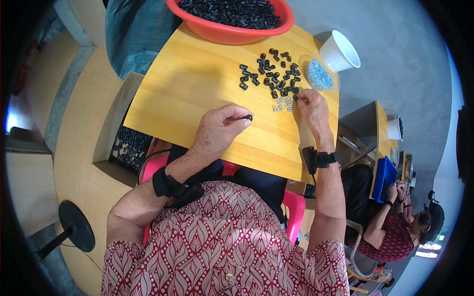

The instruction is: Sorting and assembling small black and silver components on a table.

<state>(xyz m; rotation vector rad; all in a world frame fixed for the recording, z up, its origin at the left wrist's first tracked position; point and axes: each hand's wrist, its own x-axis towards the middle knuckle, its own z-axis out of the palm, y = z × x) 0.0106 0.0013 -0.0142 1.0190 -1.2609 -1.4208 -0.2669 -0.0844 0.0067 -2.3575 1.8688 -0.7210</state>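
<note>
Between the thumb and forefinger of my left hand is a small black plastic piece, held above the near part of the yellow wooden table. My right hand is closed in a pinch at the right end of a small pile of silvery screws. A dark bit shows at its fingertips, too small to tell whether it is held or lies on the table. Just beyond the screws, several loose black plastic pieces are scattered. A clear dish of small silvery screws stands at the right.
A red basin full of black parts sits at the far edge. Beside the dish a white plastic cup leans over. On the floor at left is a cardboard box of black parts. Another person works at right near a blue tray.
</note>
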